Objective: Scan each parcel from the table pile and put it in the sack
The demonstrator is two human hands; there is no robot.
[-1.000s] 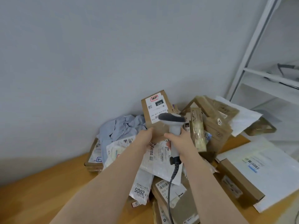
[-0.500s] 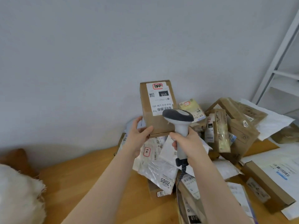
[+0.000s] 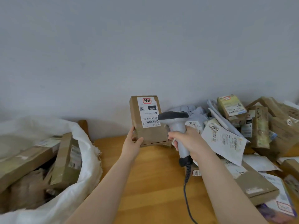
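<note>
A: How far along is this looking?

B: Partway, imo. Biggest thing first: the sack is sitting open at left, up against the surface. It's already holding several brown parcels. A long flat box and an upright carton are showing at the mouth, w/ more underneath. Can't count those.

A: And what's waiting?

B: Plenty. The pile is spreading over the right side of the surface, brown and white parcels heaped together, some running off-frame. So most of the job is looking undone.

A: Current parcel?

B: A small brown box is standing upright over the surface, btwn sack and pile. Can't tell if its bottom edge is touching the wood. The left hand is taking it by the lower left corner, thumb on the front face, so that grip is clamped on the box.

A: Scanner?

B: The scanner is sitting in the right hand, grip wrapped round the handle. The cable is trailing down toward the camera. The scanner head is overlapping the box's right edge.

A: Label showing?

B: Yes. The white label is facing us upside down, w/ its barcode just beside the scanner head. Whether it's registering, can't tell. My guess is the scan is happening about now, and next the box is going left into the sack.
</note>
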